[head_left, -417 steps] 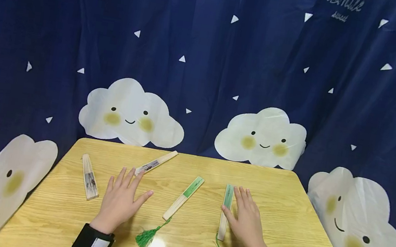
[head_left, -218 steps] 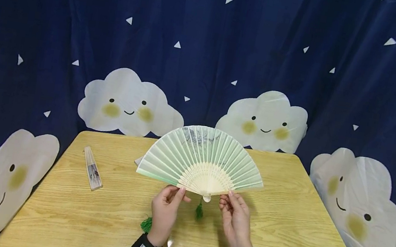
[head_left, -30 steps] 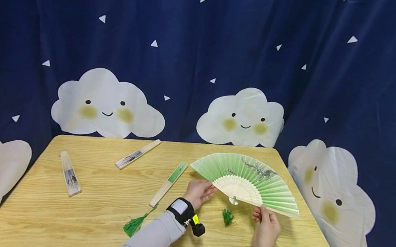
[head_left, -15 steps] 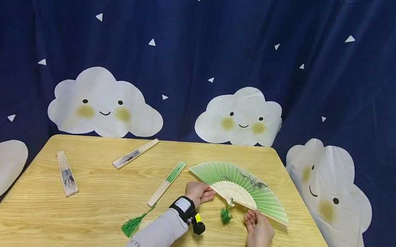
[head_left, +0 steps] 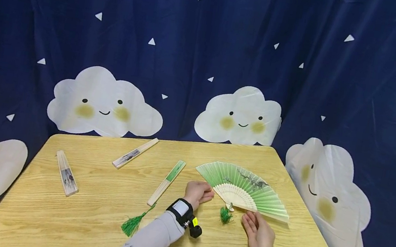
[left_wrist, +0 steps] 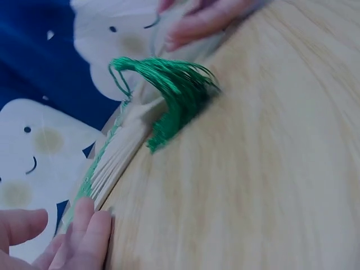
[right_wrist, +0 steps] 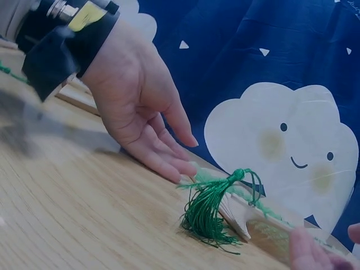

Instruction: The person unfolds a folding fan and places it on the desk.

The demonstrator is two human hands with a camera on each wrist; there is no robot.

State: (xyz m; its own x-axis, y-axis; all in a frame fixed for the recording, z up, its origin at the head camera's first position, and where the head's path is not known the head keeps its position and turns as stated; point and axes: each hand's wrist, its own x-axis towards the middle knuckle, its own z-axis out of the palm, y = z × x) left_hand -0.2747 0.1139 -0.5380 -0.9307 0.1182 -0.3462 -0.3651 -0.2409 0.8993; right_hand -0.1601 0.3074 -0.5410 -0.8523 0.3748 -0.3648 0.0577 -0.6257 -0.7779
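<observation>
A green paper fan (head_left: 246,186) lies spread open on the wooden table (head_left: 89,218), its green tassel (head_left: 224,215) at the pivot. My left hand (head_left: 202,192) rests with relaxed fingers touching the fan's left edge; in the right wrist view that left hand (right_wrist: 140,107) has straight fingers reaching down to the tabletop beside the tassel (right_wrist: 211,211). My right hand (head_left: 255,229) lies open just below the fan's right guard, fingertips touching it. In the left wrist view the tassel (left_wrist: 177,95) lies over the fan ribs (left_wrist: 121,152).
A closed green fan (head_left: 167,181) with its own tassel (head_left: 133,224) lies left of my left hand. Two more closed fans (head_left: 135,153) (head_left: 66,173) lie farther left. A dark blue curtain with white clouds (head_left: 238,115) hangs behind the table.
The open green fan came down from an upright hold to lie flat on the table. Both hands let go of its guards and now only touch its edges.
</observation>
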